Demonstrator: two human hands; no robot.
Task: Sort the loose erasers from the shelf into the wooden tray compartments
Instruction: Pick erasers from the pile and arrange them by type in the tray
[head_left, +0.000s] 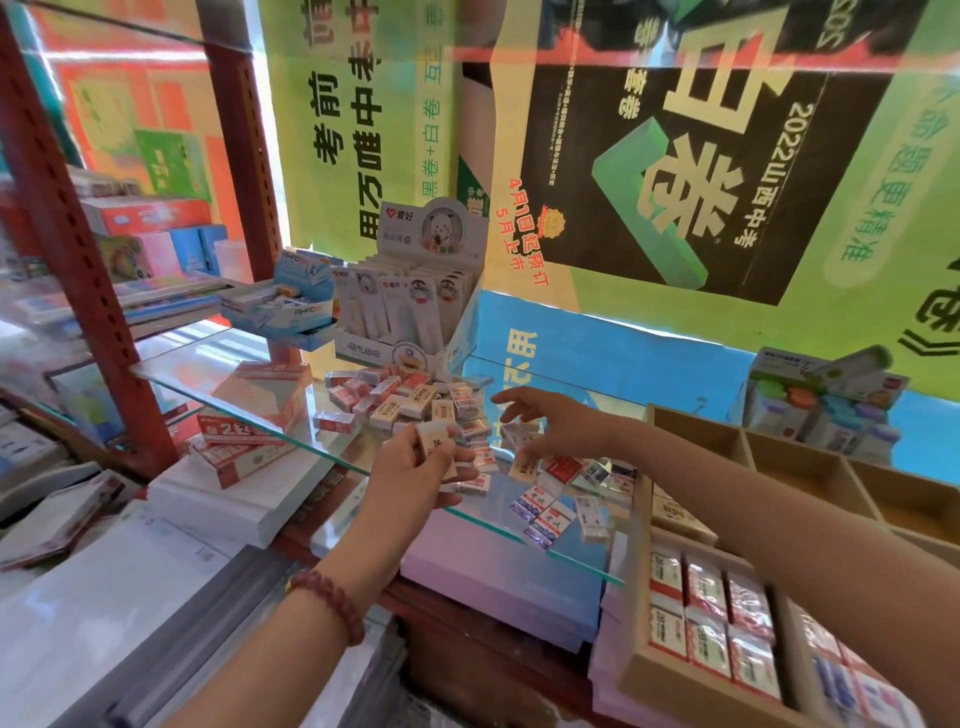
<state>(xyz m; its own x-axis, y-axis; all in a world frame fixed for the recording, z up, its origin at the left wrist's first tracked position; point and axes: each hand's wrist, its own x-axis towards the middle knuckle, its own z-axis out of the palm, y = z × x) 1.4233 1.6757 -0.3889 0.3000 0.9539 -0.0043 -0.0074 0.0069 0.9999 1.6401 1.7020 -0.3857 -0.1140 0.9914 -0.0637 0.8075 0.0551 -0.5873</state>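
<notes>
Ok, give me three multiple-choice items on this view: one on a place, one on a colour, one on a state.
1. Seen from the glass shelf, the wooden tray lies: A to its left; B to its right; C above it.
2. The bracelet is: A red; B blue; C white.
3. The left hand is: A lying flat; B holding an eraser; C gripping the tray.

Answers: B, the tray sits at the shelf's right end; A, red beads circle the left wrist; B, its fingers curl round a cream eraser.
</notes>
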